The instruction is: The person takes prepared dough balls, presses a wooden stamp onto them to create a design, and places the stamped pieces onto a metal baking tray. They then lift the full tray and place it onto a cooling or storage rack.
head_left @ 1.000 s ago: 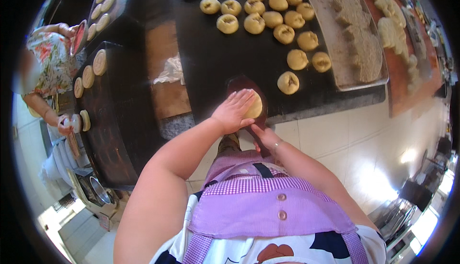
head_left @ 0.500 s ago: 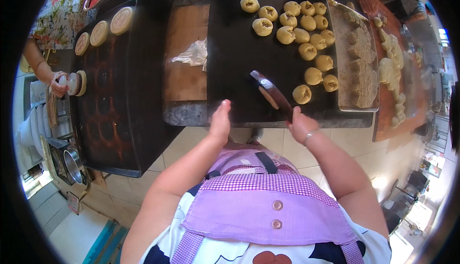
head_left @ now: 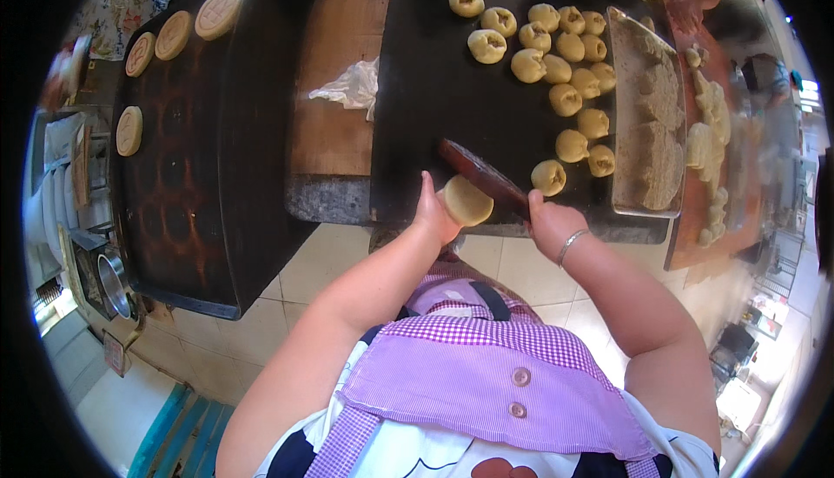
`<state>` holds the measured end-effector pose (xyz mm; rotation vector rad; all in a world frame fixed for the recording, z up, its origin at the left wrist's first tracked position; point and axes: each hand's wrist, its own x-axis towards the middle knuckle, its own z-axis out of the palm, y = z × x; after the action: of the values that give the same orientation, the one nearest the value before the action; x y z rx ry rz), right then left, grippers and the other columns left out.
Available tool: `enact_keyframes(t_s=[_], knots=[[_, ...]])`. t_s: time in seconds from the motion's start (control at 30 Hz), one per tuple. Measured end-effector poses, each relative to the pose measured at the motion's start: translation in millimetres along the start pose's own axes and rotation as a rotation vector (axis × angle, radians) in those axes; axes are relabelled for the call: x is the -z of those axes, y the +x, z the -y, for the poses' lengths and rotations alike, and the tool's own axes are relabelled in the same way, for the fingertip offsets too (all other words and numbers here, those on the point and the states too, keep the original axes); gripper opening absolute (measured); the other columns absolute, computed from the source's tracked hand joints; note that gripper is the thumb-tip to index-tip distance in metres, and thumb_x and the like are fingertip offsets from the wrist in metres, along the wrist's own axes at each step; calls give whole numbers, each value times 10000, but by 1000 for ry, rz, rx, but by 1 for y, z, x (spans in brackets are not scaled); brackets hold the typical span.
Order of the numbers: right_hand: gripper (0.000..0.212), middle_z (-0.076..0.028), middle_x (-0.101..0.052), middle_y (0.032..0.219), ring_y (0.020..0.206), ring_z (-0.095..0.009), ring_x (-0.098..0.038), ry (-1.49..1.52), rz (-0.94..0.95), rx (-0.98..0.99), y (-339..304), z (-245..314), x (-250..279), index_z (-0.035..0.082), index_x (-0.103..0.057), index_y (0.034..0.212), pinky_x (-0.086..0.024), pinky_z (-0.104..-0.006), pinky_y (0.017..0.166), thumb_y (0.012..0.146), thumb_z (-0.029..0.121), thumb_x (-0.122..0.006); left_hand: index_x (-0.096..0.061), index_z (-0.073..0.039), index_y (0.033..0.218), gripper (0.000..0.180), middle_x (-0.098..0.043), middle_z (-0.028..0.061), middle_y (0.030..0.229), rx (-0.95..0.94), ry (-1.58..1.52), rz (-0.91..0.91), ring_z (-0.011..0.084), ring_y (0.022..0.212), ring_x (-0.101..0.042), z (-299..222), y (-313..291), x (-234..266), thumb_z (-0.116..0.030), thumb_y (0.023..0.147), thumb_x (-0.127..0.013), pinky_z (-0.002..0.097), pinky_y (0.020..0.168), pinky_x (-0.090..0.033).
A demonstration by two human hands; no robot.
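My right hand (head_left: pixel 554 228) grips the handle of a dark wooden pastry mould (head_left: pixel 483 174), which slants up to the left over the front of the dark worktop (head_left: pixel 434 122). Just below the mould, a pale round dough cake (head_left: pixel 469 201) rests against the fingers of my left hand (head_left: pixel 438 216). The thumb of that hand points up, and the fingers are partly hidden behind the cake. Beyond the mould, to the right, lie several filled dough balls (head_left: pixel 572 145) with open, puckered tops.
A metal tray (head_left: pixel 620 131) of floury material stands right of the balls. Farther right, dough pieces lie on a wooden board (head_left: pixel 738 191) near another person's hands (head_left: pixel 686 11). At left, a black baking tray (head_left: pixel 178 243) bears stamped round cakes (head_left: pixel 174 35). Crumpled white plastic (head_left: pixel 352 87) lies between.
The round dough cake has come out of the mould onto my left hand, which has moved right. The person at left has let go of a cake on the black tray.
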<state>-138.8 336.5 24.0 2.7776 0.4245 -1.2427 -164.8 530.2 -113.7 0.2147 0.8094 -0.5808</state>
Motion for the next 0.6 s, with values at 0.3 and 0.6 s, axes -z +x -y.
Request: enact_keyframes(t_s=[0.3, 0.6], knots=[[451, -300, -653, 1004, 914, -477, -637, 192, -4, -144, 0, 1, -36, 41, -340, 1221, -500, -539, 786, 932, 298, -573, -626, -116, 1231, 461, -641, 90, 1262, -262, -152, 236, 318, 1190, -587, -91, -156, 23, -451, 914, -624, 572, 1029, -433], [499, -298, -651, 969, 899, -486, -630, 217, -127, -38, 7, 4, -60, 14, -321, 1233, -500, -534, 764, 899, 233, -620, -447, -37, 1287, 355, -566, 169, 1269, -1470, 22, -324, 352, 1136, -604, -349, -383, 131, -83, 961, -579, 569, 939, -515]])
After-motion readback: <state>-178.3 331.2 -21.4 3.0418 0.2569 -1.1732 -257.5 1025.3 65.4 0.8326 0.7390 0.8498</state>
